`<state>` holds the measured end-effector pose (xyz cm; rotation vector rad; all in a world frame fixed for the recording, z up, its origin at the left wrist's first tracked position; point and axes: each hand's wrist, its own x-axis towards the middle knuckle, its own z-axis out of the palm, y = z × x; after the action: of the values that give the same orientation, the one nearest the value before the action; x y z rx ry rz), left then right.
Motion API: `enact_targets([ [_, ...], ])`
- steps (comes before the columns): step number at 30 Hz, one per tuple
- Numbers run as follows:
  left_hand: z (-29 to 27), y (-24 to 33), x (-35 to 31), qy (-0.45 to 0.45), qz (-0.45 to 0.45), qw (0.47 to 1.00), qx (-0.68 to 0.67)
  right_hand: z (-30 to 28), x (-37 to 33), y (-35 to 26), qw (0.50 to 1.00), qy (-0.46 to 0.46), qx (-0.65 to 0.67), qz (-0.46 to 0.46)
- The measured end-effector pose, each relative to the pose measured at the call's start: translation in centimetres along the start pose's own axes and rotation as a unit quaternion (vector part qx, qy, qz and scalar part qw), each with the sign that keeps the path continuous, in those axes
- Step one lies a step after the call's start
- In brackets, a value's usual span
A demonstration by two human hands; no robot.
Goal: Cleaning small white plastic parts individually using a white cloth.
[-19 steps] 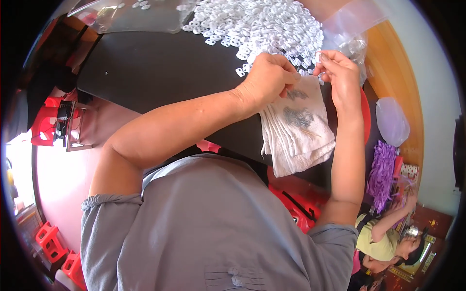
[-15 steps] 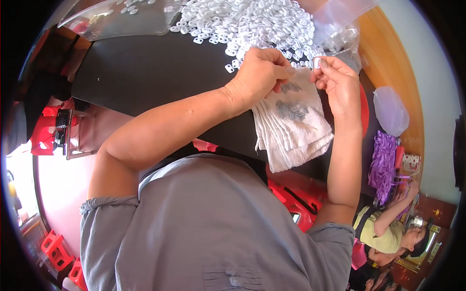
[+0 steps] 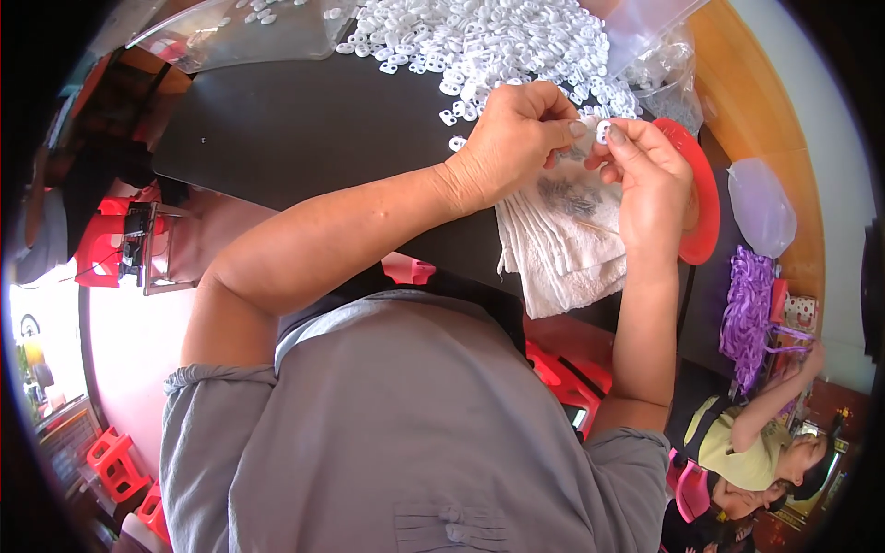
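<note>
Between the thumb and fingers of my right hand (image 3: 653, 175) is a small white plastic two-hole piece (image 3: 604, 132), its holes facing up. Close on its left, my left hand (image 3: 521, 138) is closed in a pinch; whatever its fingertips may hold is hidden. Both hands are above a folded white towel (image 3: 572, 267), which lies at the table's near edge. Small dark slender pieces (image 3: 573, 195) lie in a cluster on the towel, partly covered by my hands. Past my hands spreads a large heap of similar white pieces (image 3: 489, 46).
A clear plastic bin (image 3: 249, 46) with a few white pieces stands at the far left of the black table (image 3: 304, 120). Right of my right hand is a red round thing (image 3: 701, 198), with clear plastic bags (image 3: 668, 78) beyond. Purple strips (image 3: 745, 309) and another person (image 3: 751, 442) are at right.
My right hand has come closer to my left, and the white piece has turned so its holes show. The whole view has shifted slightly.
</note>
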<state>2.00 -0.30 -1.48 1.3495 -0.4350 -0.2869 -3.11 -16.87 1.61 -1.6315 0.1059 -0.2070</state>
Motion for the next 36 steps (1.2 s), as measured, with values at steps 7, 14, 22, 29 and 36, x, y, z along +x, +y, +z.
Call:
enact_targets([
  [7, 0.1, 0.0, -0.2, 0.01, -0.007, 1.0, -0.003, 0.5, -0.4, 0.1, 1.0, 0.017, -0.015, -0.017],
  [14, -0.1, 0.1, -0.2, 0.013, 0.002, 1.0, 0.009, 1.1, -0.6, 0.0, 0.999, 0.029, -0.027, -0.035],
  [22, 0.1, 0.0, -0.2, 0.02, 0.003, 1.0, 0.016, 0.9, -0.4, 0.3, 0.999, 0.019, 0.003, -0.031],
  [29, 0.2, -0.5, -0.2, 0.025, 0.019, 0.999, 0.029, 0.8, -0.3, 0.6, 0.999, 0.016, -0.015, -0.037],
  [36, 0.3, -0.6, -0.3, 0.019, 0.035, 0.997, 0.063, 1.3, -0.4, 0.9, 1.0, 0.013, -0.016, -0.023],
])
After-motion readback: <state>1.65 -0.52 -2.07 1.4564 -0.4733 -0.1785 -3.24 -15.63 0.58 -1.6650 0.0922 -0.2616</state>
